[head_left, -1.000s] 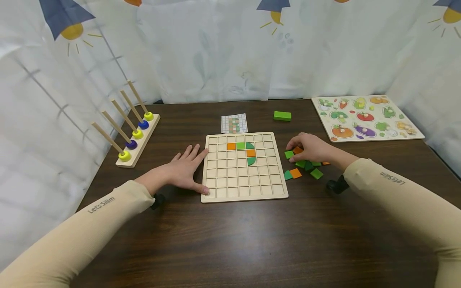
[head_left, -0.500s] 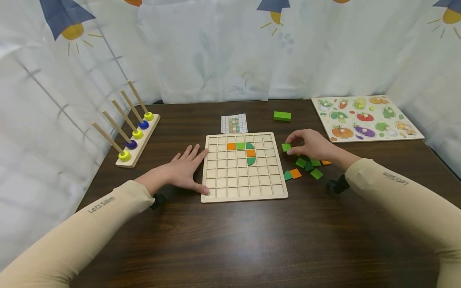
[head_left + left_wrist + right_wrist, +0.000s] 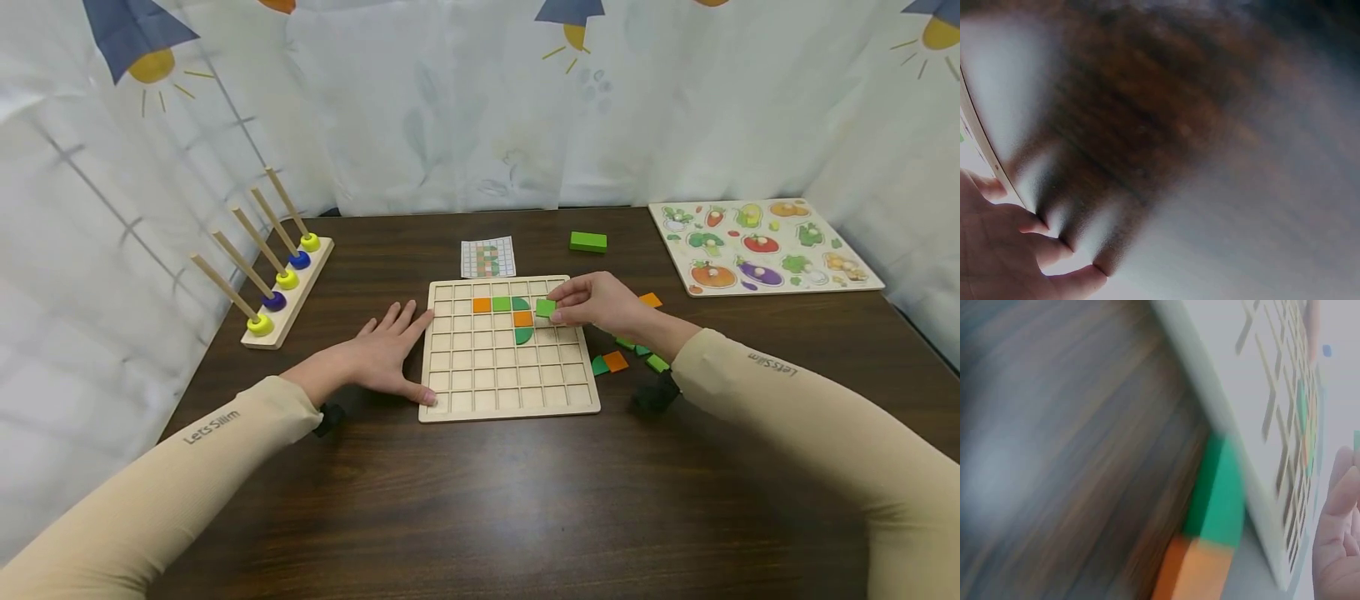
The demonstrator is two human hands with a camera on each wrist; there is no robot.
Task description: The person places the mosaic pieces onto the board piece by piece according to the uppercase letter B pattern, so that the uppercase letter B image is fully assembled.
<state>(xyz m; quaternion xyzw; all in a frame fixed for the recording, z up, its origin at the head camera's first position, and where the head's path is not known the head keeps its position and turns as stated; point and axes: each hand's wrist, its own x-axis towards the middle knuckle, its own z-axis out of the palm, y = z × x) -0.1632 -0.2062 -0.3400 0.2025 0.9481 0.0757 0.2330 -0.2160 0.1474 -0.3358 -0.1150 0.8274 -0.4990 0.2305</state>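
A light green square tile (image 3: 545,308) is pinched between the thumb and fingers of my right hand (image 3: 600,303), over the right part of the wooden grid board (image 3: 487,379). In the board's upper rows lie two orange squares, a green square (image 3: 501,304) and two dark green quarter-round tiles (image 3: 523,336). My left hand (image 3: 386,350) is spread beside the board's left edge, its thumb on the lower left corner. The left wrist view shows that hand's fingers (image 3: 1075,284) stretched out on the table by the board's edge. In the right wrist view, the right hand (image 3: 1338,531) shows at the far right.
Loose orange and green tiles (image 3: 617,361) lie right of the board, partly hidden under my right arm. Behind the board are a pattern card (image 3: 487,257) and a green block (image 3: 588,242). A peg stand (image 3: 292,300) stands left, a vegetable puzzle (image 3: 765,250) back right.
My right hand has lifted the light green tile from the loose pile and carried it left, over the board. My left hand has stayed in place.
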